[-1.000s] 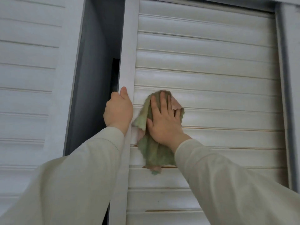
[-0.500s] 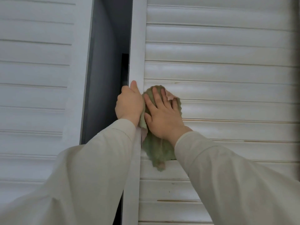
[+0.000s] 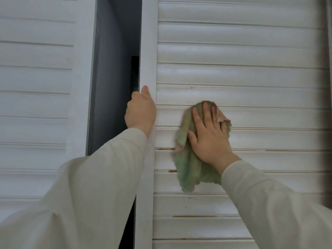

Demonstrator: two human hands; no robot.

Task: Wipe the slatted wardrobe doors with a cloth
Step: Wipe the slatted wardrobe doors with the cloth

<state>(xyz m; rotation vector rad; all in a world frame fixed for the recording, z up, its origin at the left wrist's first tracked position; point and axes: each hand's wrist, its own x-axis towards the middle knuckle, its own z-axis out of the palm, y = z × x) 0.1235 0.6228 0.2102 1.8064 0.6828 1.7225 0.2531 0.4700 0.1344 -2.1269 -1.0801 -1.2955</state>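
A white slatted wardrobe door [image 3: 251,69] fills the right of the view. My right hand [image 3: 209,135] lies flat, fingers spread, pressing a green cloth [image 3: 188,166] with a pink corner against its slats. The cloth hangs down below my palm. My left hand [image 3: 141,112] grips the left frame edge of that door, thumb on the front, fingers wrapped behind and hidden. A second slatted door [image 3: 36,105] stands to the left.
Between the two doors runs a dark gap [image 3: 115,87] into the wardrobe interior. Brown marks show along several slat joints low on the right door [image 3: 194,216]. A grey frame strip runs along the far right edge [image 3: 327,123].
My right hand has slid the cloth to the right along the slats, away from my left hand. The left hand keeps its grip on the door edge.
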